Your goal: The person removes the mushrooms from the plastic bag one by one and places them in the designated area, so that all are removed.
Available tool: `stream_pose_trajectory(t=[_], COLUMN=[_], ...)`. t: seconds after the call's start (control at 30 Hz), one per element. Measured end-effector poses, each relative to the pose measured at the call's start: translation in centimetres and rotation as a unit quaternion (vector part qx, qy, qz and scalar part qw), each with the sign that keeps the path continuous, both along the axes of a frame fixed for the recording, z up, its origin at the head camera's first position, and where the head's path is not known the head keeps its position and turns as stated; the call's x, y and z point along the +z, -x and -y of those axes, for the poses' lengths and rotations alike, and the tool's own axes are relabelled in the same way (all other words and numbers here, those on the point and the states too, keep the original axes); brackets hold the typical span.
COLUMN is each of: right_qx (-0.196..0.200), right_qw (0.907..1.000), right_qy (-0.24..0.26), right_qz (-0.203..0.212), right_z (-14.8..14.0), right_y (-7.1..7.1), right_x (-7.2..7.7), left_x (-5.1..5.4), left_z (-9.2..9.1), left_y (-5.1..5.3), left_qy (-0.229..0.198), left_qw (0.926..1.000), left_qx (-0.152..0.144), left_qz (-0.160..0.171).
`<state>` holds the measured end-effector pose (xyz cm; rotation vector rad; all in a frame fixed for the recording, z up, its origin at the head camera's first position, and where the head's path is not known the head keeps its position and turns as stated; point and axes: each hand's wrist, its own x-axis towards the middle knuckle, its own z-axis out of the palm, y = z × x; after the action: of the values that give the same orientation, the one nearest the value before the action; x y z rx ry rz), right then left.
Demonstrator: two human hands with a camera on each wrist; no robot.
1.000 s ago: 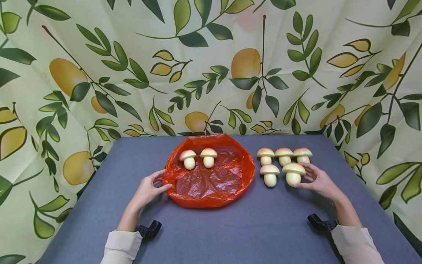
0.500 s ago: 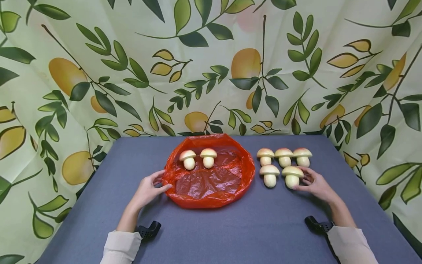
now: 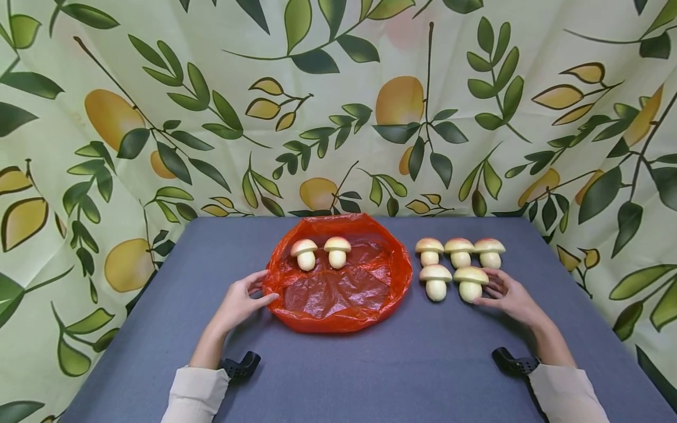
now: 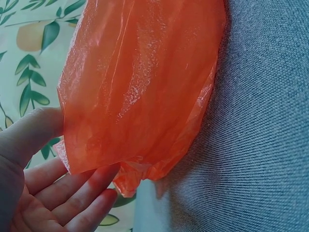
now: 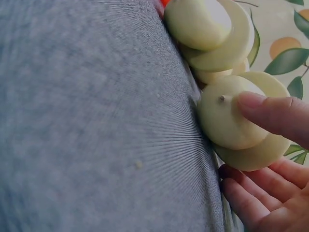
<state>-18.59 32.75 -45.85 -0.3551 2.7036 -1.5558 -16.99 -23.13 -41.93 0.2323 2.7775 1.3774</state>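
A red plastic bag (image 3: 338, 320) lies open on the table with two toy mushrooms (image 3: 305, 255) inside it. My left hand (image 3: 240, 304) pinches the bag's left rim between thumb and fingers; the left wrist view shows the thumb outside the red film (image 4: 140, 87). To the right of the bag, several mushrooms (image 3: 436, 282) stand in two rows, three behind and two in front. My right hand (image 3: 510, 296) holds the front-right mushroom (image 3: 469, 284), thumb on its stem and fingers by its cap. In the right wrist view the thumb presses that pale stem (image 5: 229, 116).
A blue-grey cloth (image 3: 370, 376) covers the table under both arms. Behind and at both sides hangs a curtain (image 3: 211, 106) printed with leaves and fruit. Each wrist wears a black camera mount (image 3: 242, 365).
The front-right mushroom and my right hand have moved slightly left and down, beside the other front mushroom. My left hand keeps its place at the bag's rim.
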Motion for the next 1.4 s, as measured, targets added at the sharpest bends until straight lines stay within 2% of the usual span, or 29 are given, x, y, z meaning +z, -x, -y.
stream_pose_trajectory(t=[0.2, 0.43, 0.77, 1.03, 1.4], right_qx=[0.010, -0.005, -0.011, -0.016, -0.026], right_qw=[0.9997, 0.9995, 0.9983, 0.9987, 0.9986], right_qy=[0.016, -0.028, -0.053, -0.048, -0.033], right_qz=[-0.017, -0.017, -0.020, -0.008, -0.033], right_z=[0.2, 0.5, 0.7, 0.8, 0.7], right_y=[0.0, -0.1, -0.1, -0.1, -0.4], right_x=[0.0, 0.3, 0.3, 0.3, 1.3], left_x=[0.1, 0.0, 0.0, 0.2, 0.1], left_z=[0.1, 0.1, -0.1, -0.1, -0.1], left_y=[0.1, 0.3, 0.2, 0.1, 0.1], left_qy=[0.000, 0.005, 0.003, 0.004, 0.003], left_qw=[1.0000, 1.0000, 1.0000, 1.0000, 1.0000], left_qx=[0.003, 0.005, 0.003, 0.002, 0.003], left_qz=[-0.001, 0.000, 0.002, 0.005, 0.001])
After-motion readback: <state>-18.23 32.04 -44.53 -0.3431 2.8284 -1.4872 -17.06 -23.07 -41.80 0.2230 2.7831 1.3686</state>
